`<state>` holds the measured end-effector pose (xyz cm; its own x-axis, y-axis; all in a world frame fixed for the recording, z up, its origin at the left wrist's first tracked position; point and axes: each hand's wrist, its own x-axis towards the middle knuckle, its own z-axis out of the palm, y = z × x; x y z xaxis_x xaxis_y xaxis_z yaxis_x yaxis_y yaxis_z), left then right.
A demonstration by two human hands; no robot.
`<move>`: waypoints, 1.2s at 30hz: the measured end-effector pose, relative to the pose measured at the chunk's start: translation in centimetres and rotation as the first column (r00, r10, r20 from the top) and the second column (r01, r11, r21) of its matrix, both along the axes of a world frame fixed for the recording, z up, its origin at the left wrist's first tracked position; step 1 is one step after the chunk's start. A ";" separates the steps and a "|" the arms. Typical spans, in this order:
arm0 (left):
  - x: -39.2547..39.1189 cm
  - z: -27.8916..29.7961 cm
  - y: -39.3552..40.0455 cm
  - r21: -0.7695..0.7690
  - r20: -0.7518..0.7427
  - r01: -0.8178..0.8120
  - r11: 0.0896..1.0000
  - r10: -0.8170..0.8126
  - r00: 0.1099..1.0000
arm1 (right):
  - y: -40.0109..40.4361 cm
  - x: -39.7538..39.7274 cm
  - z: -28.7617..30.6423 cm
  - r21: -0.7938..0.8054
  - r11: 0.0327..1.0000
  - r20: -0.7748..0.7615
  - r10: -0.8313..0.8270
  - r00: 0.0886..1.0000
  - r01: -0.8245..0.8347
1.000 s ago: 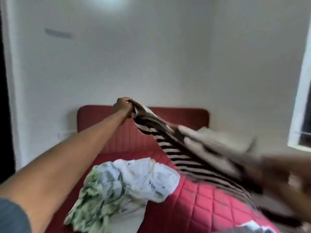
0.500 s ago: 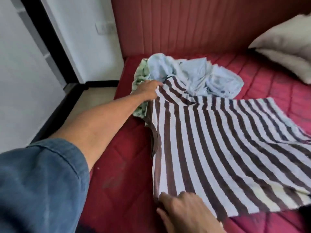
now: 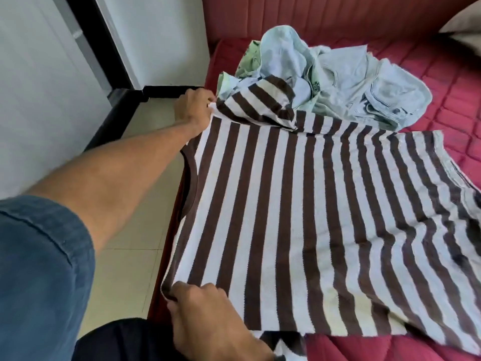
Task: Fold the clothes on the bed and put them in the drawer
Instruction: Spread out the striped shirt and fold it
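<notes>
You're pinching the striped shirt [image 3: 312, 217] at both shoulders, left hand [image 3: 195, 110] and right hand [image 3: 208, 313] fingers clamped, pulling it flat on the bed [image 3: 442, 82] for folding.

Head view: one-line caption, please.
Both hands, left and right, grip the striped shirt spread on the red bed.

Your brown-and-white striped shirt [image 3: 312, 217] lay spread flat on the red bed [image 3: 442, 82], far sleeve crumpled; a pale blue and green clothes heap [image 3: 346, 82] sat beyond.
</notes>
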<state>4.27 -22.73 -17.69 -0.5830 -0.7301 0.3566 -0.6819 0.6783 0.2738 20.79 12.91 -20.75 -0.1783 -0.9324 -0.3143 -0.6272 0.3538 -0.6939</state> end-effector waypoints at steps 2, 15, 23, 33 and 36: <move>0.7 -1.0 -0.6 -0.002 0.005 -0.040 0.999 0.040 0.999 | -0.8 0.3 -1.1 0.038 0.999 0.022 0.009 1.000 -0.010; 6.0 0.8 26.4 0.381 -0.009 0.687 0.620 -0.740 0.673 | 15.1 -19.4 3.1 -0.125 0.944 -0.155 -0.323 0.934 0.306; 15.1 -5.6 42.1 0.336 0.230 0.622 0.707 -0.702 0.673 | 31.3 -30.5 5.3 0.633 0.608 -0.581 -0.035 0.813 0.479; 16.6 -5.7 42.9 0.166 0.065 0.530 0.832 -0.546 0.835 | 33.2 -30.1 3.6 0.168 0.682 -0.681 -0.442 0.583 0.712; 17.6 -3.3 42.8 0.238 0.095 0.586 0.775 -0.619 0.780 | 33.5 -30.1 4.2 0.055 0.616 -0.743 -0.500 0.445 0.786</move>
